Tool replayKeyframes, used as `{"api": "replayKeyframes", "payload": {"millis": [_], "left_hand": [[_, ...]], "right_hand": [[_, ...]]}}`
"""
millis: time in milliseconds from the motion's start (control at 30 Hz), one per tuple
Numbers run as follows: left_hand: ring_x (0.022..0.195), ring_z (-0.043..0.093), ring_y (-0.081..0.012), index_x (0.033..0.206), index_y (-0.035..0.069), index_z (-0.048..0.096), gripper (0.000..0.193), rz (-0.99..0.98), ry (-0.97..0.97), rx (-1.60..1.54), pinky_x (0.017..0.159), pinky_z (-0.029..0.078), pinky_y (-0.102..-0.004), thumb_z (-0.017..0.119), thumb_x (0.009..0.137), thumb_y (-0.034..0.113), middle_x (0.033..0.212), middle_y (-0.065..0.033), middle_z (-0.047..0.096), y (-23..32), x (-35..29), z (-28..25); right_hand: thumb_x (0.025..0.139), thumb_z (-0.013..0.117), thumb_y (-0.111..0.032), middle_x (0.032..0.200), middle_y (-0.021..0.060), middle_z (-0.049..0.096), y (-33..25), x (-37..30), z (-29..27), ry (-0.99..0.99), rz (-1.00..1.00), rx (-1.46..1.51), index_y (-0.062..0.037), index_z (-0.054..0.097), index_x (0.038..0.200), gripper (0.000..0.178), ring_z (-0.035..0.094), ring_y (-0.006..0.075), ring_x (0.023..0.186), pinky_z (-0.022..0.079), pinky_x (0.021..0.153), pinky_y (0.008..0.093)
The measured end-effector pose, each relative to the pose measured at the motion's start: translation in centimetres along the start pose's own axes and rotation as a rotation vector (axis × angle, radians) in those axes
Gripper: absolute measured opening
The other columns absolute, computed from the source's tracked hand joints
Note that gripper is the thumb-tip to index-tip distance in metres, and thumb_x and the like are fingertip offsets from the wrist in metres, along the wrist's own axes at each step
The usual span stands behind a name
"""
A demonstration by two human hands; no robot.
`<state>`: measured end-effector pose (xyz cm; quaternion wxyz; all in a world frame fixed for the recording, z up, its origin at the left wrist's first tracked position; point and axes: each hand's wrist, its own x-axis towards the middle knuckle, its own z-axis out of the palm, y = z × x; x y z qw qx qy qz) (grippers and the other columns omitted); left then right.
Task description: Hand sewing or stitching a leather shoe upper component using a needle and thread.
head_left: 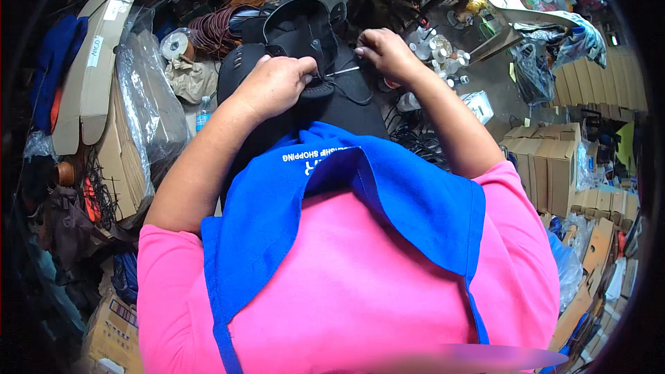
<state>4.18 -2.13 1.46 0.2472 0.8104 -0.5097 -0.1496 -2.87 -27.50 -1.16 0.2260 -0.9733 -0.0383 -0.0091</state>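
A black shoe (323, 90) lies over my lap, on black cloth, with its dark collar and lace holes toward the far side. My left hand (280, 83) is closed on the near part of the shoe, thumb and fingers pressed together. Just right of it a thin, pale, straight piece (343, 70) crosses the gap toward my right hand; whether it is a needle or a taut strand I cannot tell. A dark cord (355, 99) loops below it. My right hand (388, 55) is raised at the right with curled fingers, and their tips are partly hidden.
Several bottles (440, 48) stand beyond my right hand. Coiled brown cord (220, 30), a thread spool (176, 45) and crumpled paper (192, 79) lie at the far left. Cardboard sheets (104, 55) lean at the left; cardboard boxes (547, 166) are stacked at the right.
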Motion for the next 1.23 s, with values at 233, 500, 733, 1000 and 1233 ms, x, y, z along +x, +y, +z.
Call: {"api": "replayKeyframes", "payload": {"millis": [233, 500, 733, 1000, 1233], "left_hand": [[0.079, 0.06, -0.0366, 0.091, 0.005, 0.058, 0.013, -0.019, 0.032, 0.021, 0.071, 0.045, -0.0447, 0.054, 0.084, 0.015, 0.079, -0.0189, 0.062, -0.6, -0.5, -0.1], [0.085, 0.058, -0.0299, 0.093, 0.01, 0.057, 0.013, 0.116, 0.071, 0.136, 0.075, 0.04, -0.0407, 0.051, 0.082, 0.009, 0.081, -0.0105, 0.06, -1.6, -2.8, -0.4], [0.081, 0.06, -0.0217, 0.09, 0.005, 0.06, 0.008, -0.275, 0.278, -0.218, 0.079, 0.043, -0.0347, 0.057, 0.083, 0.006, 0.083, -0.0069, 0.064, -5.7, -10.1, -3.8], [0.076, 0.057, -0.0162, 0.092, 0.004, 0.057, 0.013, 0.199, 0.507, -1.372, 0.07, 0.046, -0.0289, 0.057, 0.091, 0.017, 0.084, -0.007, 0.059, -1.1, -4.5, -2.9], [0.062, 0.045, -0.0095, 0.095, 0.013, 0.048, 0.005, -0.377, 0.625, -1.424, 0.05, 0.038, -0.023, 0.047, 0.095, 0.018, 0.07, -0.0013, 0.045, -8.6, -10.4, -2.4]], "right_hand": [[0.08, 0.062, -0.024, 0.095, 0.0068, 0.062, -6.0, -1.3, -2.8, -0.014, -0.334, -0.277, -0.013, 0.06, 0.095, 0.019, 0.059, 0.0252, 0.091, 0.04, 0.085, 0.0407], [0.077, 0.056, -0.013, 0.08, 0.0027, 0.062, -5.7, -0.7, -1.3, -0.201, -0.377, -0.338, -0.0165, 0.058, 0.094, 0.017, 0.058, 0.022, 0.089, 0.038, 0.084, 0.0384], [0.08, 0.066, -0.019, 0.071, 0.0003, 0.059, 2.0, -5.2, -2.9, -0.101, 0.354, 0.498, -0.009, 0.064, 0.088, 0.014, 0.052, 0.0106, 0.062, 0.044, 0.06, 0.0269], [0.091, 0.056, -0.032, 0.093, 0.0101, 0.062, -4.5, 0.1, -0.6, 0.241, 0.239, 1.984, -0.0103, 0.057, 0.094, 0.021, 0.058, 0.0253, 0.093, 0.046, 0.088, 0.0462], [0.091, 0.057, -0.031, 0.066, -0.0056, 0.044, -0.7, -3.0, -2.9, 0.359, 0.445, 1.517, -0.0133, 0.048, 0.093, 0.02, 0.042, 0.0042, 0.055, 0.04, 0.059, 0.0258]]}}
